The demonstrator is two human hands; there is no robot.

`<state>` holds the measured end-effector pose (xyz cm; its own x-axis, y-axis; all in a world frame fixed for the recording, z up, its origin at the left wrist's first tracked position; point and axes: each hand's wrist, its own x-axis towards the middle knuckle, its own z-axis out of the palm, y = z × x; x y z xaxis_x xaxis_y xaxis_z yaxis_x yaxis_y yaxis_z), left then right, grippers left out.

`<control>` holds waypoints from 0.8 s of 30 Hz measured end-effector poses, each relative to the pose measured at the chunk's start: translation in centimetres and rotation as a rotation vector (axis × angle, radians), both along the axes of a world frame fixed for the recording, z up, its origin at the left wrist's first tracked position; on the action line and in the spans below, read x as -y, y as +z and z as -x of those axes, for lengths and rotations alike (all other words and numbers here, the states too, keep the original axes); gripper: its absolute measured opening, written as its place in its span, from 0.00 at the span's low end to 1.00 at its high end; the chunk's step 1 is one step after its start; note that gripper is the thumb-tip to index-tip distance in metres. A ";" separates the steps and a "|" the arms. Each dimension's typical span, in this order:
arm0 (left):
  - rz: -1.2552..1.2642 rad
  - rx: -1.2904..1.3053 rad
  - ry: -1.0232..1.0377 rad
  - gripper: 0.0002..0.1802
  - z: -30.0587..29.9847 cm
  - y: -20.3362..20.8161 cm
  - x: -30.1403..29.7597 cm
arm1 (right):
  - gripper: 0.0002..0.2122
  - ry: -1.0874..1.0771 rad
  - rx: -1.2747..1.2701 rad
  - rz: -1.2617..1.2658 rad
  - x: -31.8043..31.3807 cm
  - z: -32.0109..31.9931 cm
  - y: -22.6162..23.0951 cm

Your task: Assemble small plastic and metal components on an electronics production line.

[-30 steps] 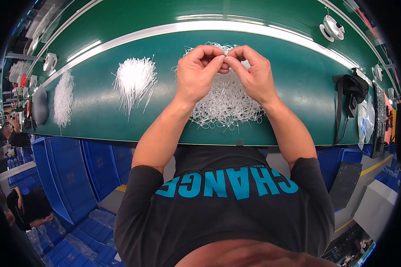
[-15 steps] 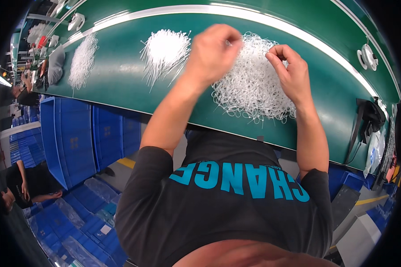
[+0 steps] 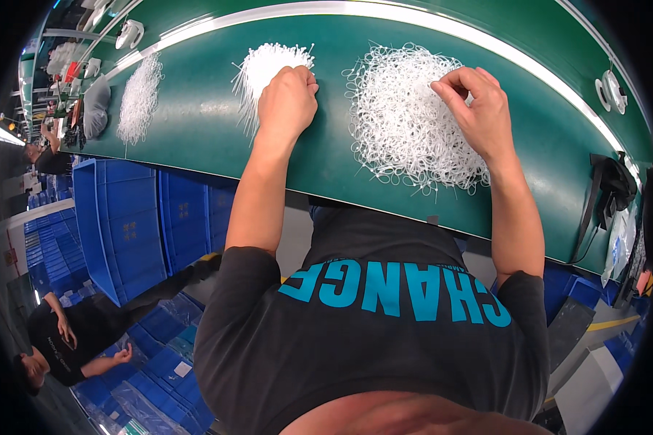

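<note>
Straight ties (image 3: 268,59) and looped ties (image 3: 406,116) flank a passable lane (green tabletop (image 3: 332,119)).

This looks like a factory workshop: a green bench (image 3: 326,156) beneath the right hand (image 3: 479,109), white loops (image 3: 406,130) heaped by that hand, and blue bins (image 3: 127,210) and a co-worker (image 3: 69,341) behind and left of the left hand (image 3: 289,101).

L hand (image 3: 288,101), fingers curled, at near-right edge of straight white cable ties (image 3: 268,61) on green tbl (image 3: 326,148). R hand (image 3: 480,109), also curled, over right side of looped-tie pile (image 3: 406,116). Blue crates (image 3: 127,225) near left, w/ co-worker (image 3: 69,333).
</note>
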<state>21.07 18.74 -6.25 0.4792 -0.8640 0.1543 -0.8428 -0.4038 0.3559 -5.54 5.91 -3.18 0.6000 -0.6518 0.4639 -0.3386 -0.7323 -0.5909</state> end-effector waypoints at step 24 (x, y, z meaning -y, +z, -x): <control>0.513 -1.713 -0.510 0.07 8.9 2.1 5.5 | 0.08 0.023 0.406 -0.116 -1.5 -0.5 0.3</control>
<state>12.13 13.26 -4.15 0.1166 -0.9878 0.1032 0.5318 0.1499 0.8335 -5.06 7.36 -2.84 0.3985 -0.7018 0.5905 -0.0452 -0.6581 -0.7516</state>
